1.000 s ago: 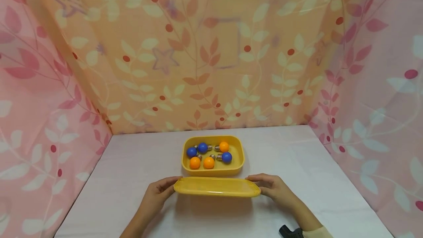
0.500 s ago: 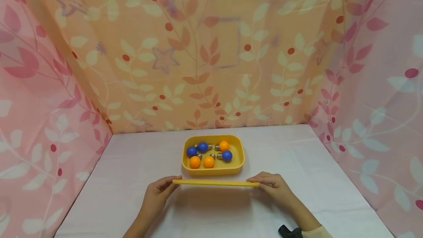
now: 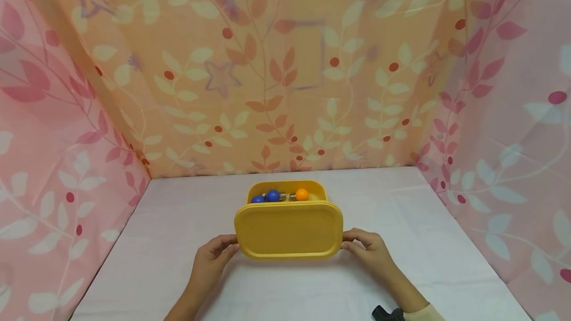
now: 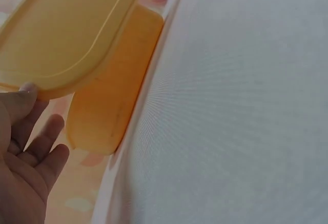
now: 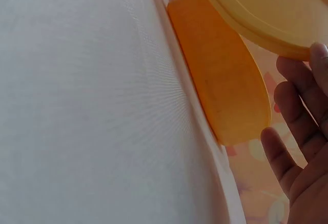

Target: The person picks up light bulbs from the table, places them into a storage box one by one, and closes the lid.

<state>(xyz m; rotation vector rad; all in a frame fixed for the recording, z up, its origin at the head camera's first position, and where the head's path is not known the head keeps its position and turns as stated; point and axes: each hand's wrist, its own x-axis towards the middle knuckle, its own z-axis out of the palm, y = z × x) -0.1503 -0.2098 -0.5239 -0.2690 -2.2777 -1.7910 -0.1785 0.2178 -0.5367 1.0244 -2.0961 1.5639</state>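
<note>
A yellow rectangular lid point(image 3: 289, 231) with rounded corners is held tilted up, its broad face toward me. My left hand point(image 3: 213, 261) pinches its left end between thumb and fingers. On the right end, my right hand point(image 3: 371, 254) pinches it the same way. Behind the lid stands a yellow box point(image 3: 318, 188), its front part hidden. Inside it I see two blue bulbs point(image 3: 273, 195) and an orange bulb point(image 3: 302, 194). Both wrist views show the lid point(image 4: 66, 29) above and apart from the box point(image 5: 220, 70), gripped at its edge.
The box stands on a white cloth-covered table point(image 3: 156, 241). Patterned curtains point(image 3: 276, 63) close off the back and both sides. A black device point(image 3: 388, 313) sits at my right wrist.
The lid has turned from nearly edge-on to showing its broad face, its far edge rising. It now covers the front of the box and several bulbs. Both hands keep their hold.
</note>
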